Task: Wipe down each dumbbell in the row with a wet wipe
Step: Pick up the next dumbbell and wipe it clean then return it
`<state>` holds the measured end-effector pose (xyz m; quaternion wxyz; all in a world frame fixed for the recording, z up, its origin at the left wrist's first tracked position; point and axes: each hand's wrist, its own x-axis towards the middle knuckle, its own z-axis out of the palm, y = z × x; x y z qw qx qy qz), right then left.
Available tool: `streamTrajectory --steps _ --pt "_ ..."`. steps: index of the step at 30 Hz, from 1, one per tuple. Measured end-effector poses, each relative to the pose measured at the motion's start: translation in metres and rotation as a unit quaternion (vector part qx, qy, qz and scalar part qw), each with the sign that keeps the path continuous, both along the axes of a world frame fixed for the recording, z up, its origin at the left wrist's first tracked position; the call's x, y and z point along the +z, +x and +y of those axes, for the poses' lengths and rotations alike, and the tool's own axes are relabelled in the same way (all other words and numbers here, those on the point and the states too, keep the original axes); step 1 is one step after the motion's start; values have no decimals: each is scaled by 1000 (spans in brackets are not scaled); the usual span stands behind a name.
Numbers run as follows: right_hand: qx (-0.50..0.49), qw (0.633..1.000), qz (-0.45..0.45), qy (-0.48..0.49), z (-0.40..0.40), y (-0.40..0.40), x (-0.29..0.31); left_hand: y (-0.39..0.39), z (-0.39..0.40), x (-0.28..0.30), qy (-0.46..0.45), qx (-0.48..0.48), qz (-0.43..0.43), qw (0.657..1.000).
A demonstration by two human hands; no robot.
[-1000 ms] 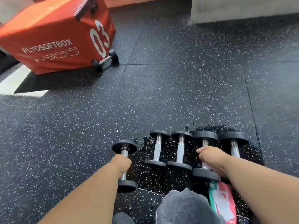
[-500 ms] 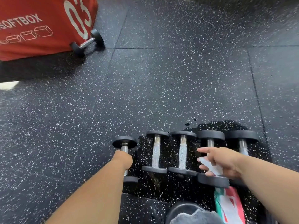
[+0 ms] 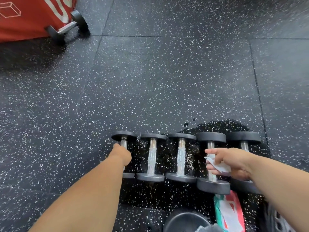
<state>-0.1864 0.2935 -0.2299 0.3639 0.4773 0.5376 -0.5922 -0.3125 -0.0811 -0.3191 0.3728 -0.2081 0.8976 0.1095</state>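
Note:
Several black dumbbells with chrome handles lie side by side on the speckled rubber floor. My left hand (image 3: pixel 122 154) grips the handle of the leftmost dumbbell (image 3: pixel 124 137). My right hand (image 3: pixel 229 162) holds a crumpled white wet wipe (image 3: pixel 217 165) against the handle of the fourth dumbbell (image 3: pixel 211 138), fingers curled round it. Two dumbbells (image 3: pixel 152 158) (image 3: pixel 181 156) lie untouched between my hands. The rightmost dumbbell (image 3: pixel 244 137) is partly hidden behind my right forearm.
A green, white and red wet-wipe pack (image 3: pixel 229 213) lies on the floor below the fourth dumbbell. The floor under the row looks wet and dark. A red plyo box (image 3: pixel 28 19) with another dumbbell (image 3: pixel 68 27) against it stands at far left. A dark round object (image 3: pixel 185 220) sits at the bottom.
The camera has tilted down and closer to the row. My right hand has opened from a full grip on the fourth handle, showing the wipe. My left hand stays on the leftmost dumbbell.

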Motion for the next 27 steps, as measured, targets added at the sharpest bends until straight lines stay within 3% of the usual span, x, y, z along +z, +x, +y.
streamTrajectory --steps 8,15,20,23,25,27 --pt "32 999 -14 31 3 0 -6 9 5 -10 13 13 10 1000" --pt "179 972 -17 152 13 0 -7 13 11 2 20 33 28 999" --pt "151 984 17 97 15 -1 0 2 15 14 61 176 4 983" --pt "116 990 19 76 16 -2 -5 -6 22 29 21 177 113 977" --pt "71 996 14 53 21 -3 -12 -10 32 40 21 93 215 972" --pt "56 998 11 28 22 -1 -16 -12 45 48 43 -16 250 967"
